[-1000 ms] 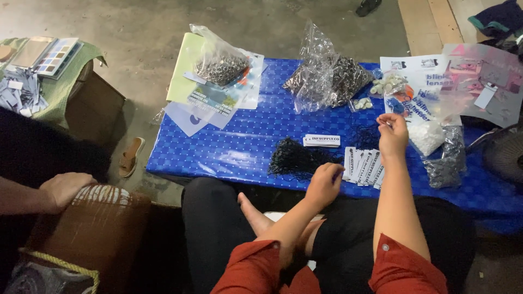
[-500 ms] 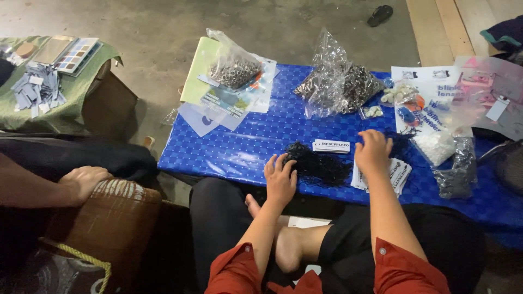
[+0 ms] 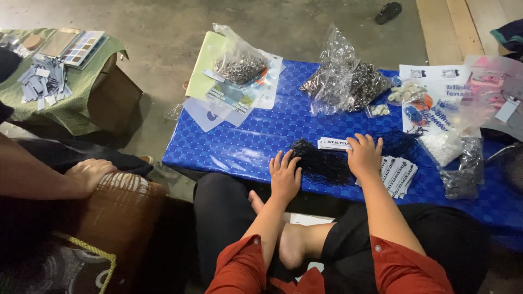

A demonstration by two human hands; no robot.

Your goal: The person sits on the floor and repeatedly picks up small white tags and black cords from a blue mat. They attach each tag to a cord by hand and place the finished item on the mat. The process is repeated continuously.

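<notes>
A low table with a blue patterned cover [image 3: 250, 141] stands in front of me. On its near edge lies a tangled heap of thin black cords [image 3: 321, 160]. My left hand [image 3: 285, 175] rests on the left side of that heap, fingers spread. My right hand [image 3: 364, 155] lies flat on the heap's right side, its fingertips touching a small stack of white printed cards [image 3: 333, 144]. A fan of more white cards [image 3: 400, 174] lies just right of my right wrist. Both hands press down rather than grip.
Clear plastic bags of small metal parts [image 3: 242, 65] [image 3: 348, 81] sit at the table's back, with printed sheets [image 3: 229, 98], a bag of white pieces [image 3: 444, 147] and a dark bag [image 3: 463, 177] to the right. Another person's hand [image 3: 90, 173] rests on a brown cushion at left. A green-covered box [image 3: 65, 103] holds cards.
My left hand rose from my lap to the black cord heap. My right hand came back from the table's right side and settled on the heap next to the white cards.
</notes>
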